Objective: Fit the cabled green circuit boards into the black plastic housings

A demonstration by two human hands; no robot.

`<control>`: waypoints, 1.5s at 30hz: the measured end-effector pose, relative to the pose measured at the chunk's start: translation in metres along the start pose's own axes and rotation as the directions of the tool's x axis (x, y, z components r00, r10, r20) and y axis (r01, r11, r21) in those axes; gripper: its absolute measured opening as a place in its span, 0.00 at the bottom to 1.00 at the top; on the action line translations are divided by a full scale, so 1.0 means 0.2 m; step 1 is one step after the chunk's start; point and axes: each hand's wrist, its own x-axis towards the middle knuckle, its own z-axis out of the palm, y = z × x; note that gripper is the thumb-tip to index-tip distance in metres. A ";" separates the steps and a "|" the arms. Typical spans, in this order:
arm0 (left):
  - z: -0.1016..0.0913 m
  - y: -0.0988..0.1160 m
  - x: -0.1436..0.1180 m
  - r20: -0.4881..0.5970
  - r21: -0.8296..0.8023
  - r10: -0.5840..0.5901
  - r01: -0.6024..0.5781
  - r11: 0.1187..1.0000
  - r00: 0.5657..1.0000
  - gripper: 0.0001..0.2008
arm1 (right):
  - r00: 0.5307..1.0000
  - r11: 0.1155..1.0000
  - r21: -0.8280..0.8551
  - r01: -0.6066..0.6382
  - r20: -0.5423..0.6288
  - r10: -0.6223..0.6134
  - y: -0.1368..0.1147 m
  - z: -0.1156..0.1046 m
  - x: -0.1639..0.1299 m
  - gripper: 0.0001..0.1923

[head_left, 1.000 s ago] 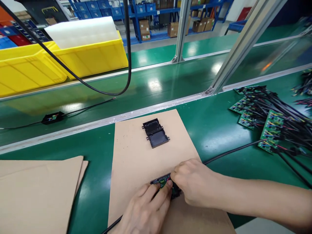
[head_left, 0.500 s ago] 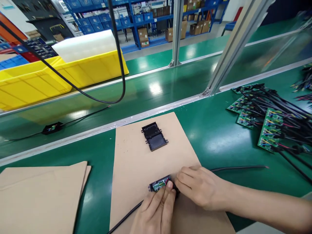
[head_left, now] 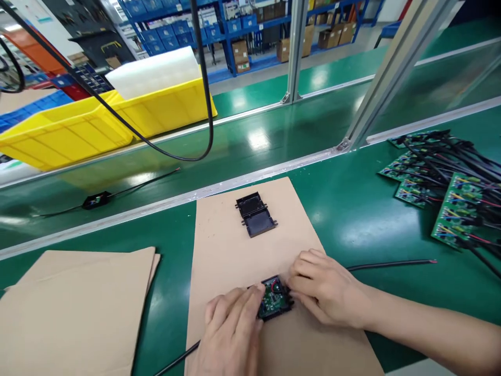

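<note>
The module (head_left: 275, 299) is a small black case lying open side up, a green circuit board with a red spot showing inside, and it rests on a cardboard sheet (head_left: 235, 250) on the green table (head_left: 352, 209). It sits between the hands: the left hand (head_left: 230, 329) lies flat with loose fingers pressing its near-left edge, the right hand (head_left: 324, 287) curls its fingertips against the right edge, though whether either truly pinches it I cannot tell. A black cable (head_left: 391, 264) runs out to the right behind the right hand, and empty case halves (head_left: 256, 214) lie farther up the sheet.
</note>
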 end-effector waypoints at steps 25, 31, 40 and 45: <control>0.07 0.05 0.14 0.088 -0.007 0.204 -0.204 0.979 0.975 0.16 | 0.992 0.993 0.004 0.122 0.044 -0.122 0.02 0.01 0.01 0.11; -0.12 -0.04 0.08 0.159 -0.125 -0.017 0.037 0.992 0.987 0.26 | 0.999 0.992 0.122 -0.001 0.038 -0.004 0.02 -0.03 0.00 0.10; -0.07 -0.06 -0.06 0.245 -0.113 -0.237 0.270 0.956 0.940 0.33 | 0.995 0.989 0.134 -0.055 0.093 0.042 -0.01 -0.03 0.01 0.09; -0.02 -0.04 -0.06 0.199 -0.142 -0.261 0.291 0.946 0.945 0.31 | 0.994 0.990 0.129 -0.053 0.106 0.039 -0.02 -0.05 0.00 0.09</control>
